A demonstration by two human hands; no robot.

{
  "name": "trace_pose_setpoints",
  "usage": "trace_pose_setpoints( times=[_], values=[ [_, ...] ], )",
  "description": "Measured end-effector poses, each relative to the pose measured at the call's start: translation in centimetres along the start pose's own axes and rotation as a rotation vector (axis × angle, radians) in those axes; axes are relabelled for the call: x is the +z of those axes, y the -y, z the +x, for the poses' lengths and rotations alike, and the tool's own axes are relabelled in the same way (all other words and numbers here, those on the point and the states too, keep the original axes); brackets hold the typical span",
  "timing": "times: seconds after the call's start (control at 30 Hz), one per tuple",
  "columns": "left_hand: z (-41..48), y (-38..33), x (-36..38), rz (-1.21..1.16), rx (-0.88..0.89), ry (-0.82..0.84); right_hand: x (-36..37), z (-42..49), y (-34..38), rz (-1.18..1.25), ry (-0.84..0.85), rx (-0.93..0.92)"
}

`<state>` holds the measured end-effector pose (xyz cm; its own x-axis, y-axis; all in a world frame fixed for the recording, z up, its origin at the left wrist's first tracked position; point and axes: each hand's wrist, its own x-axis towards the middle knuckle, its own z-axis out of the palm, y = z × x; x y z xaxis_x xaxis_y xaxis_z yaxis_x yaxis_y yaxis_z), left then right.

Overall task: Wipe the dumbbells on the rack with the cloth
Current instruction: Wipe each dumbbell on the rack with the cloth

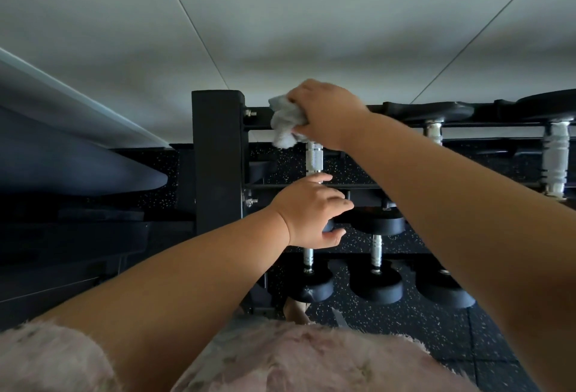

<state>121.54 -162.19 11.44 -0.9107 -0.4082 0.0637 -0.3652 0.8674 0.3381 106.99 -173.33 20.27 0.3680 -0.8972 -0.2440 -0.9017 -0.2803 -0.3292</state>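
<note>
Pink fuzzy garment (280, 360) nearest us, then our left hand (311, 209) gripping the dumbbell (314, 159) head on the rack (216, 158), beyond it our right hand (324, 111) clutching the grey cloth (286, 123) over the far head, hiding it.

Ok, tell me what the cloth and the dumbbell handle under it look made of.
Cloth: soft, fluffy grey fabric, probably microfibre; it bunches in the right hand.
Dumbbell handle: bright metal, likely chromed steel, with a cross-hatched grip that glints.
</note>
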Motion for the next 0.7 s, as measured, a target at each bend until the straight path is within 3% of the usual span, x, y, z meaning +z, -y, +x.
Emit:
trace_pose_setpoints(
  times=[0.13,0.33,0.43,0.7],
  values=[
    [0.0,0.1,0.1,-0.001,-0.002,0.009,-0.1,1.5,1.9,-0.136,0.012,-0.071],
    [0.0,0.1,0.1,-0.003,0.007,-0.005,-1.1,-2.3,-3.1,0.101,0.019,0.105],
    [0.0,0.2,0.1,-0.002,0.002,-0.021,-0.8,-3.5,-4.9,0.096,0.004,0.129],
    [0.0,0.1,0.2,-0.016,0.001,-0.024,0.4,0.9,0.7,-0.014,-0.077,-0.048]
  ],
)
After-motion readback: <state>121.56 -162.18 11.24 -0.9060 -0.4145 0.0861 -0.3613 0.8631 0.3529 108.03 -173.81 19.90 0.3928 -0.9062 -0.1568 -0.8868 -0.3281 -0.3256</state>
